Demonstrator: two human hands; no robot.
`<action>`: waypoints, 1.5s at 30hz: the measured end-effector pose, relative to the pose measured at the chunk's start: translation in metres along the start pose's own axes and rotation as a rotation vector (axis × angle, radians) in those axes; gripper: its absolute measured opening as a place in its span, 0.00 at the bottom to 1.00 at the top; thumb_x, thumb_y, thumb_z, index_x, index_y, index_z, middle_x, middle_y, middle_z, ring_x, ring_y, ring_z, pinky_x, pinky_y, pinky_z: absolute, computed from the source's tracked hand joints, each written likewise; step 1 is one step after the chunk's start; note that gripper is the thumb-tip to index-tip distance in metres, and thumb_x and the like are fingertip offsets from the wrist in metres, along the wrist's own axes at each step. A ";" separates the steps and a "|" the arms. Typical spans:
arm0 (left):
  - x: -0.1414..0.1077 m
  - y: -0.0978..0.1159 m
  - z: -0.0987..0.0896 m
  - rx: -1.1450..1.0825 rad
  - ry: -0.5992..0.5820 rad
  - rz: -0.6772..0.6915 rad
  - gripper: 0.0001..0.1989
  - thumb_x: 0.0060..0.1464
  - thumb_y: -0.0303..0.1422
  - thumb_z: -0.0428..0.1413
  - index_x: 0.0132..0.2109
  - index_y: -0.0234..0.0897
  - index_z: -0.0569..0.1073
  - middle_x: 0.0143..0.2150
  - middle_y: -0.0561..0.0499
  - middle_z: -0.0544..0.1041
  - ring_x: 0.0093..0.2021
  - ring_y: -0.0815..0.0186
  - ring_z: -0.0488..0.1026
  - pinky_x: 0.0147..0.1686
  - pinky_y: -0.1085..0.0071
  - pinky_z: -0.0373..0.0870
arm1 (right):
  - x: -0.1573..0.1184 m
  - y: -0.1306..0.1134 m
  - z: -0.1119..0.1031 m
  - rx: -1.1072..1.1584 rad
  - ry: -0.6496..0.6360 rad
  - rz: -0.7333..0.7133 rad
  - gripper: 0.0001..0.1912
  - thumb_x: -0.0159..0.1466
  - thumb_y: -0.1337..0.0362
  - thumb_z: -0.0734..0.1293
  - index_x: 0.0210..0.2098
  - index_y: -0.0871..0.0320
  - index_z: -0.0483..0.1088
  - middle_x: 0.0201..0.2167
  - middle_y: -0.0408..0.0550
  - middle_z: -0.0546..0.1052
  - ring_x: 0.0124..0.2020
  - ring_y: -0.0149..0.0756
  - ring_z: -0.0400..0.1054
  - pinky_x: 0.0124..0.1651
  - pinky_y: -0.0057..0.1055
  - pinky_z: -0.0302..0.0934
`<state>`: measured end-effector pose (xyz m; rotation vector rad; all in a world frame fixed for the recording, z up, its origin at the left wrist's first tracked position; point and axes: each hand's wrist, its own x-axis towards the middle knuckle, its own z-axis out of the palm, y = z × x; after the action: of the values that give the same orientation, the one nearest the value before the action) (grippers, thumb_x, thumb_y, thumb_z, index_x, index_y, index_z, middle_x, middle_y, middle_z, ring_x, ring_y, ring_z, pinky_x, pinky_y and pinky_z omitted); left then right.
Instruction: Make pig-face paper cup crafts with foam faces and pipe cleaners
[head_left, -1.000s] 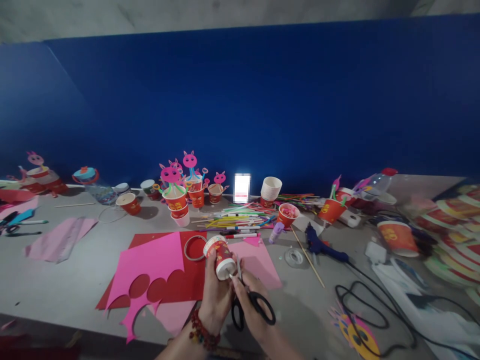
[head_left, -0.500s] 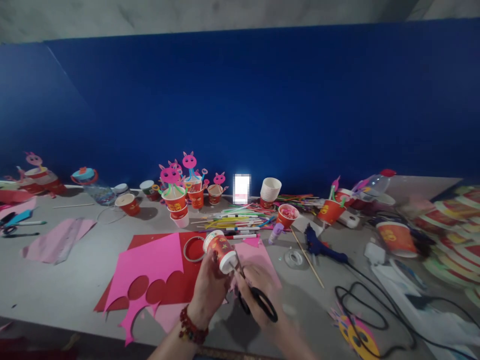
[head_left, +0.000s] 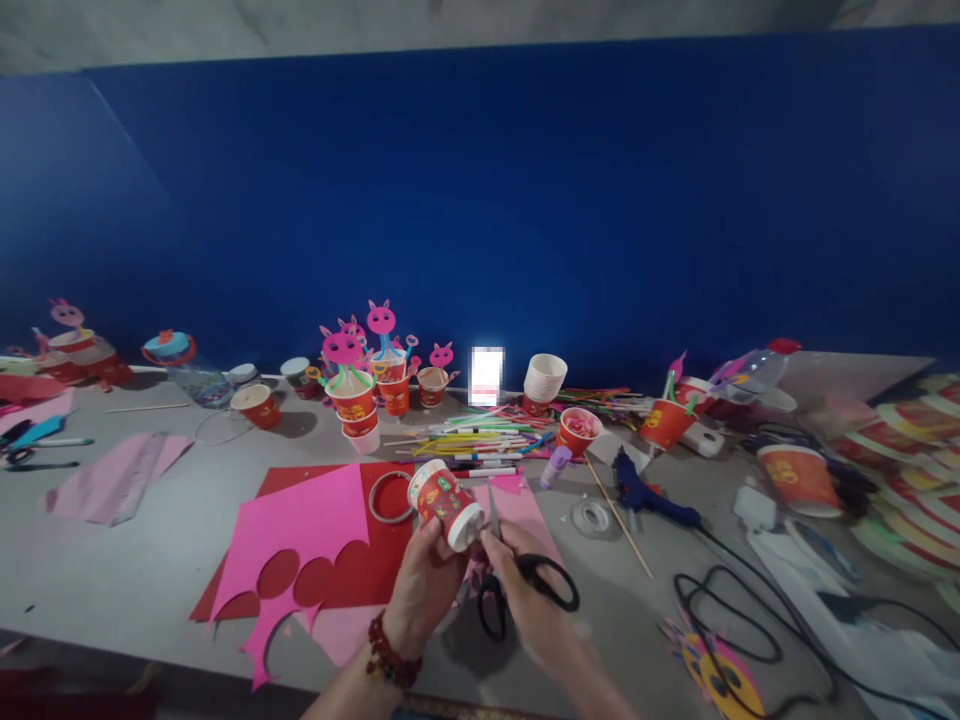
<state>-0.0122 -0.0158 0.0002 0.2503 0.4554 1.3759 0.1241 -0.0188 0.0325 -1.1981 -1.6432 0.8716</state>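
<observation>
My left hand (head_left: pixel 426 578) is closed around a red printed paper cup (head_left: pixel 444 505), holding it tilted above the table with its white base towards the right. Black-handled scissors (head_left: pixel 493 508) are in my right hand (head_left: pixel 534 598), their blades pointing up just beside the cup's base. The right thumb and fingertips meet at that base; whether they pinch something there is too small to tell. Beneath the hands lie a red sheet (head_left: pixel 360 590) and a bright pink sheet (head_left: pixel 300 520) with round cut-outs. A roll of tape (head_left: pixel 390 497) rests behind the left hand.
Several red cups with pink paper animal figures (head_left: pixel 342 348) stand at the back left. Coloured pens and sticks (head_left: pixel 472 440) lie at the back centre. To the right are a blue glue gun (head_left: pixel 652 497), its black cord, a wooden stick (head_left: pixel 619 515) and a clear tape roll (head_left: pixel 591 517).
The scissor blades have moved off the cup's base and now point upward beside it. The scissor handles have spread wider, and the right fingertips have come to the base.
</observation>
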 end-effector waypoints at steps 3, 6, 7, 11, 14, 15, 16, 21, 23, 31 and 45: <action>0.000 0.008 0.005 -0.035 -0.012 -0.042 0.15 0.56 0.38 0.62 0.48 0.35 0.80 0.48 0.43 0.83 0.48 0.56 0.79 0.52 0.61 0.71 | 0.003 0.001 -0.005 -0.192 -0.025 -0.194 0.19 0.72 0.57 0.58 0.26 0.55 0.67 0.26 0.45 0.74 0.30 0.38 0.69 0.37 0.32 0.63; 0.000 0.013 0.011 -0.016 0.003 -0.060 0.17 0.57 0.38 0.62 0.50 0.33 0.79 0.49 0.42 0.83 0.48 0.56 0.79 0.53 0.63 0.70 | 0.006 -0.001 -0.007 -0.266 -0.061 -0.306 0.18 0.72 0.59 0.58 0.27 0.54 0.66 0.28 0.46 0.76 0.33 0.39 0.70 0.40 0.34 0.63; 0.001 0.012 0.011 -0.012 0.009 -0.058 0.16 0.57 0.37 0.62 0.49 0.33 0.79 0.48 0.43 0.83 0.47 0.57 0.79 0.52 0.64 0.70 | 0.006 -0.003 -0.006 -0.255 -0.063 -0.291 0.17 0.72 0.59 0.58 0.27 0.54 0.66 0.28 0.45 0.76 0.32 0.39 0.70 0.40 0.33 0.63; 0.002 0.002 0.004 -0.040 -0.017 -0.102 0.13 0.54 0.36 0.64 0.44 0.33 0.81 0.39 0.44 0.84 0.41 0.57 0.80 0.51 0.62 0.71 | 0.004 -0.004 0.002 -0.128 0.009 -0.121 0.18 0.73 0.58 0.57 0.28 0.55 0.67 0.24 0.43 0.74 0.27 0.36 0.69 0.33 0.30 0.63; 0.003 0.002 0.003 -0.071 -0.033 -0.121 0.14 0.53 0.37 0.64 0.45 0.33 0.81 0.42 0.44 0.85 0.45 0.56 0.80 0.55 0.62 0.70 | 0.005 -0.003 0.002 -0.172 -0.005 -0.191 0.18 0.73 0.58 0.56 0.28 0.55 0.66 0.24 0.44 0.73 0.28 0.37 0.69 0.33 0.31 0.63; 0.003 0.005 0.005 -0.071 -0.031 -0.127 0.16 0.53 0.37 0.64 0.46 0.33 0.80 0.45 0.44 0.84 0.47 0.56 0.80 0.56 0.62 0.69 | 0.006 -0.003 0.000 -0.227 -0.028 -0.250 0.18 0.73 0.59 0.56 0.27 0.54 0.65 0.25 0.44 0.73 0.28 0.37 0.68 0.34 0.32 0.62; 0.004 0.009 0.007 -0.065 -0.022 -0.135 0.17 0.54 0.39 0.63 0.48 0.33 0.79 0.47 0.43 0.84 0.49 0.56 0.79 0.55 0.63 0.70 | 0.007 -0.003 -0.003 -0.290 -0.053 -0.307 0.18 0.72 0.61 0.57 0.26 0.54 0.64 0.25 0.44 0.73 0.29 0.37 0.68 0.35 0.32 0.61; 0.007 0.021 0.015 -0.009 0.063 -0.138 0.13 0.60 0.36 0.59 0.46 0.30 0.79 0.42 0.42 0.85 0.42 0.60 0.81 0.46 0.67 0.74 | 0.011 -0.006 -0.007 -0.442 -0.091 -0.456 0.15 0.70 0.67 0.58 0.26 0.54 0.63 0.26 0.45 0.73 0.29 0.38 0.67 0.36 0.34 0.59; 0.007 0.016 0.013 -0.051 0.086 -0.115 0.10 0.59 0.32 0.60 0.44 0.29 0.80 0.40 0.42 0.85 0.40 0.60 0.81 0.47 0.67 0.74 | 0.010 -0.007 -0.003 -0.396 -0.026 -0.427 0.16 0.71 0.65 0.58 0.25 0.54 0.62 0.25 0.45 0.73 0.29 0.38 0.67 0.36 0.34 0.59; 0.003 0.008 0.016 -0.196 -0.012 -0.122 0.15 0.56 0.37 0.63 0.47 0.32 0.80 0.47 0.41 0.84 0.48 0.57 0.80 0.52 0.65 0.72 | 0.008 -0.002 -0.001 -0.404 0.005 -0.359 0.18 0.72 0.63 0.57 0.25 0.54 0.62 0.25 0.44 0.72 0.29 0.38 0.66 0.36 0.33 0.58; 0.007 -0.002 0.014 -0.272 -0.019 -0.065 0.15 0.56 0.36 0.63 0.49 0.37 0.78 0.48 0.45 0.84 0.49 0.59 0.80 0.54 0.66 0.72 | -0.001 0.000 0.013 -0.194 0.089 -0.200 0.16 0.72 0.61 0.58 0.27 0.53 0.66 0.26 0.44 0.74 0.29 0.38 0.70 0.34 0.31 0.62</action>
<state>-0.0031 -0.0082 0.0103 0.0258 0.2540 1.3539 0.1123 -0.0197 0.0278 -1.1608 -1.7705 0.5367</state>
